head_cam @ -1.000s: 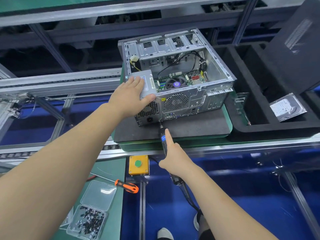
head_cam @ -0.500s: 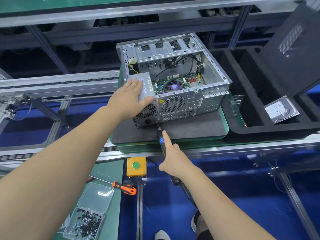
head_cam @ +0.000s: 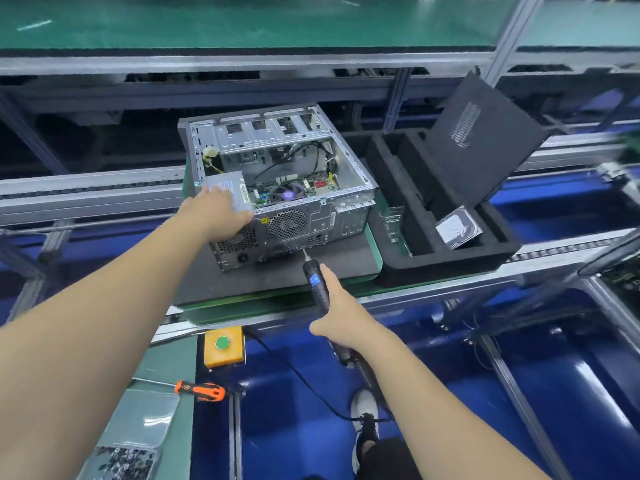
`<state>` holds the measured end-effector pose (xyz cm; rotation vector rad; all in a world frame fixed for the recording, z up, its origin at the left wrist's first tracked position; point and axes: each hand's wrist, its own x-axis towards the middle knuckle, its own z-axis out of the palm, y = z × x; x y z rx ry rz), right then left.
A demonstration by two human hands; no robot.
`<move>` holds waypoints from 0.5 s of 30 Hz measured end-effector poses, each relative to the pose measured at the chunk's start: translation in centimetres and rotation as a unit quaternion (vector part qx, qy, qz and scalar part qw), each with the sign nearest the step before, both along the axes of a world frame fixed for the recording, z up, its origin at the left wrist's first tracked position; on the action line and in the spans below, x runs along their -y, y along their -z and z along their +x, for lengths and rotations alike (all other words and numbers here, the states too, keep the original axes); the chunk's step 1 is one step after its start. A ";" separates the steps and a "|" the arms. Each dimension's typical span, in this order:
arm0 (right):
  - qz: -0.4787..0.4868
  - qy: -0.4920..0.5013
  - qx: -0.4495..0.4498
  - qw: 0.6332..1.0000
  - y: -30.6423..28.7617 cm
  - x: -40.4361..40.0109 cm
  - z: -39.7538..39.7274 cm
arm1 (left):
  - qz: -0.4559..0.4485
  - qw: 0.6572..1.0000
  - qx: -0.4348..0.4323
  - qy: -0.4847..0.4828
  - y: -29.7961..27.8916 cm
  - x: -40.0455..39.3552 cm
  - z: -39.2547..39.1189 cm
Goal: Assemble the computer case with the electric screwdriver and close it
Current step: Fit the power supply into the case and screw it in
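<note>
An open silver computer case [head_cam: 311, 216] lies on a dark foam pad [head_cam: 339, 258] on the green pallet, its inside facing up. My left hand [head_cam: 216, 216] rests on the grey power supply [head_cam: 230, 185] at the case's near left corner, thumb hooked over the rear edge. My right hand [head_cam: 341, 311] grips the black electric screwdriver [head_cam: 317, 284], index finger stretched along its body. The bit tip touches the lower rear panel of the case. The black side panel [head_cam: 485, 143] leans upright in the foam tray to the right.
A black foam tray [head_cam: 446, 261] on the right holds a hard drive [head_cam: 459, 228]. A yellow box with a green button [head_cam: 223, 346] sits below the conveyor edge. An orange-handled screwdriver [head_cam: 201, 390] and a clear box of screws [head_cam: 121, 462] lie at lower left. The screwdriver's cable [head_cam: 298, 379] trails down.
The view has shifted, so the case sits further right and lower in frame. My right hand and the screwdriver moved right along the rear panel. My left hand stays on the power supply.
</note>
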<state>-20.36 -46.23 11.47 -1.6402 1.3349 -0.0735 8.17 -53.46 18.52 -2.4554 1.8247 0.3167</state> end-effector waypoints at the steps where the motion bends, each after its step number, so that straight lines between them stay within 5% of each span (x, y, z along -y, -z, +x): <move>1: -0.006 0.016 0.020 1.000 -0.3 0.4 -0.5 | -0.017 1.000 -0.007 -0.010 0.0 0.0 -1.0; 9: -0.048 0.133 0.202 0.969 -0.2 5.3 -5.1 | -0.295 0.939 -0.177 -0.030 1.8 -0.2 -13.6; 15: -0.063 0.203 0.233 0.949 3.1 13.2 -11.6 | -0.180 0.969 -0.167 -0.020 5.9 4.4 -24.8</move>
